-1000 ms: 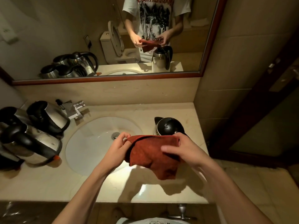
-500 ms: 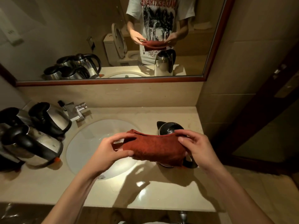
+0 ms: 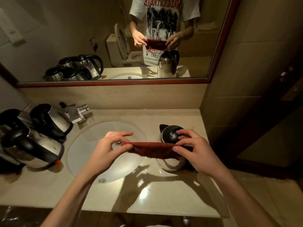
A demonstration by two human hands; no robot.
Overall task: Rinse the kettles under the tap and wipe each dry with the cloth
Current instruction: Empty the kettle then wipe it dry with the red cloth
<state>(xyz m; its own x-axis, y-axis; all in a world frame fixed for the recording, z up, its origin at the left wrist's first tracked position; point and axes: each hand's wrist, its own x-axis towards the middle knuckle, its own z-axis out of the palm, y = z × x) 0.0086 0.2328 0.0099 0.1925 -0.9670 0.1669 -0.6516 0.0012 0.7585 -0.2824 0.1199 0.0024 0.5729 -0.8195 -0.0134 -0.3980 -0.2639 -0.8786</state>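
A dark red cloth (image 3: 152, 150) is stretched flat between my two hands above the counter. My left hand (image 3: 108, 149) pinches its left end over the white sink basin (image 3: 85, 153). My right hand (image 3: 195, 149) pinches its right end, just above a steel kettle (image 3: 170, 135) with a black lid that stands upright on the counter right of the sink. The cloth hides part of that kettle's body. Three more steel kettles (image 3: 32, 141) with black handles stand crowded at the counter's left end. The chrome tap (image 3: 80, 112) sits behind the sink at its left.
A beige stone counter (image 3: 164, 197) runs round the sink, with a wall close on the right. A wood-framed mirror (image 3: 218, 46) above reflects the person, the kettles and a toilet. A dark door frame stands at the right.
My hands have pulled the hanging cloth out into a flat, narrow strip and moved it up and right, over the kettle's near side. The camera tilted slightly down.
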